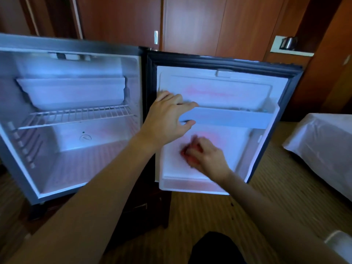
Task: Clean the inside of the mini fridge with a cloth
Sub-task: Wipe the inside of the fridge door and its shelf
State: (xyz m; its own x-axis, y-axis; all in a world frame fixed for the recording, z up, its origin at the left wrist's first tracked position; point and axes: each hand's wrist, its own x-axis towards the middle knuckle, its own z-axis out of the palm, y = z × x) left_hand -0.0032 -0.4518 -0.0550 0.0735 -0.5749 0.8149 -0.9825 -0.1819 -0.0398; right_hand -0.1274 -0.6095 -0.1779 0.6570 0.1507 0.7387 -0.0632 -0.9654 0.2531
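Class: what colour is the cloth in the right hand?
Red, though blurred; head view shows the cloth.

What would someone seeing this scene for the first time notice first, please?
The mini fridge stands wide open, its door swung right. The left hand grips the door's shelf rail, while below it the right hand presses a reddish cloth, blurred, against the door's inner panel. Inside the cabinet, a wire shelf sits under a white tray.
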